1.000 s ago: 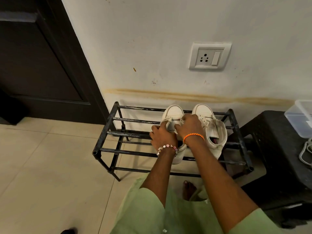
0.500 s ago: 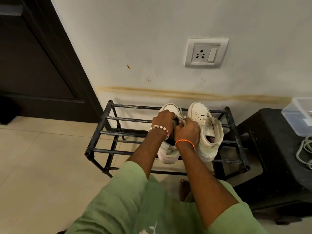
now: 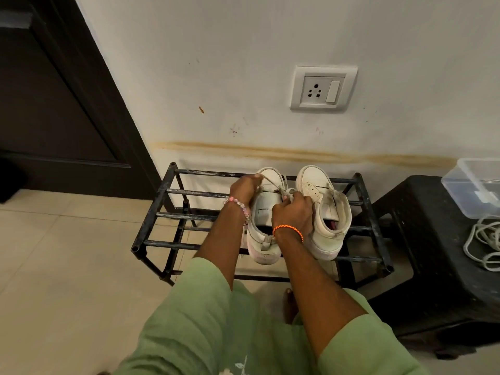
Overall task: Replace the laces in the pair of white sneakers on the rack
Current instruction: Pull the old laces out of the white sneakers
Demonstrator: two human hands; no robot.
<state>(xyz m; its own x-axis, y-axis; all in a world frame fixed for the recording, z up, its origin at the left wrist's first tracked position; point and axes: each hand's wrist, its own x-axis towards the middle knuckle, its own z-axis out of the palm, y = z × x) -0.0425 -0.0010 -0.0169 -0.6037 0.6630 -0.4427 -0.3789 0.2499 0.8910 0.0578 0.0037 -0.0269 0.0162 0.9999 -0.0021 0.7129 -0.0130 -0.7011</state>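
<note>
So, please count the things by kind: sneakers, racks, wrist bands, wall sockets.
White sneakers: 2, left and right
Black rack: 1
Wrist bands: 2, beaded and orange
Wall socket: 1
Total: 6

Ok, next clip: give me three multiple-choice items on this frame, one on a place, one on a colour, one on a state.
1. Where do the white sneakers sit?
A on the black rack
B on the floor
C on the stool

2. Colour of the band on the right wrist?
A blue
B orange
C black

3. What is the left hand doing?
A hanging idle
B pressing the wall
C pinching a lace on the left sneaker

Key: 1 A, both stand on the top bars. 2 B, the wristband is orange. 3 C, lace runs from its fingers.
</note>
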